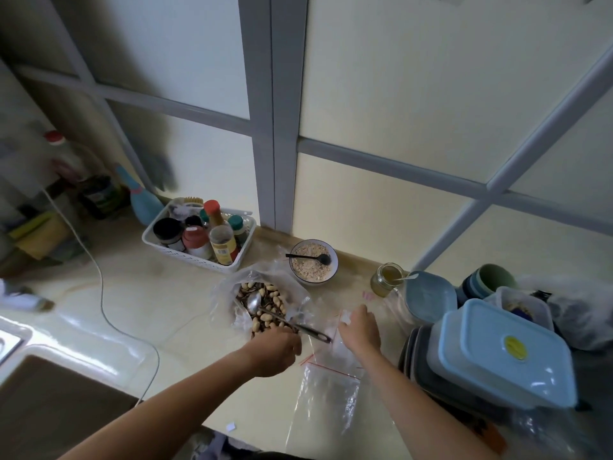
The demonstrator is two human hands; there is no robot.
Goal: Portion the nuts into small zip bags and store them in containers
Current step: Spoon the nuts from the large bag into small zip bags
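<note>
Scooping stage: left hand [277,350] curls at the spoon [282,315] handle over the nuts [268,303], right hand [360,330] pinches a zip bag [328,393] mouth, which probably needs opening next.

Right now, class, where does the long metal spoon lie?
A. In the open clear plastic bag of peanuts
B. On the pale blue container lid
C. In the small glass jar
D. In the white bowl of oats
A: the long metal spoon has its bowl among the nuts in the open clear plastic bag of peanuts; the white bowl of oats holds a black spoon instead.
</note>
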